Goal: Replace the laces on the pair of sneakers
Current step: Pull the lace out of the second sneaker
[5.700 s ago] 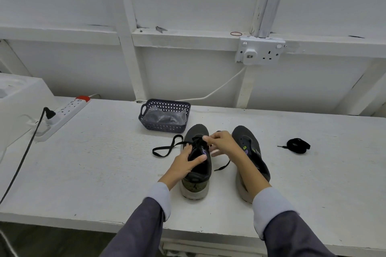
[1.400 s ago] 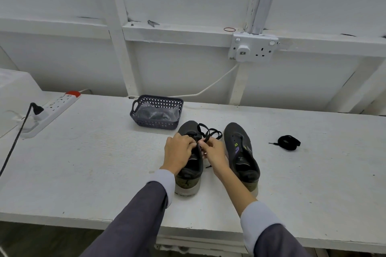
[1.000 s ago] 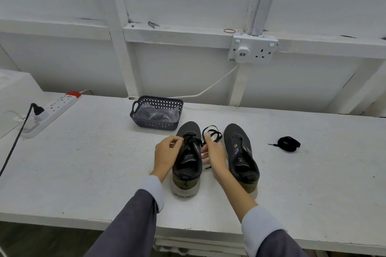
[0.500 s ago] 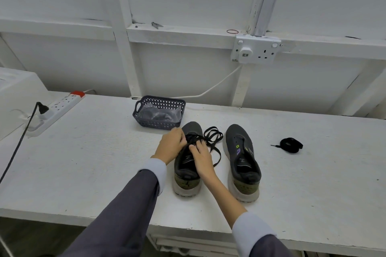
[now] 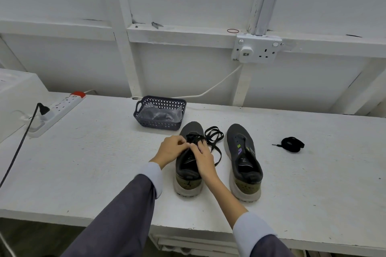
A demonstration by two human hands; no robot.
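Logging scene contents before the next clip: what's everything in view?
bench: one, white, along wall
sneakers: two, dark grey, olive heels, side by side on bench
lace: one, black, bunched on left-hand sneaker, loops lying between them
spare lace: one, black, coiled, right of sneakers
basket: one, dark blue, behind sneakers, clear bag inside
power strip: one, white, bench's left end
socket: one, white, on wall
rubber band: one, red, ledge by socket
left hand, right hand: one each, pinching the lace over the left-hand sneaker

Two sneakers (image 5: 188, 181) (image 5: 240, 137), two black laces (image 5: 214, 136) (image 5: 292, 145) (one coiled apart), one basket (image 5: 158, 126), one power strip (image 5: 60, 108), one wall socket (image 5: 258, 51), two hands (image 5: 170, 150) (image 5: 203, 157).
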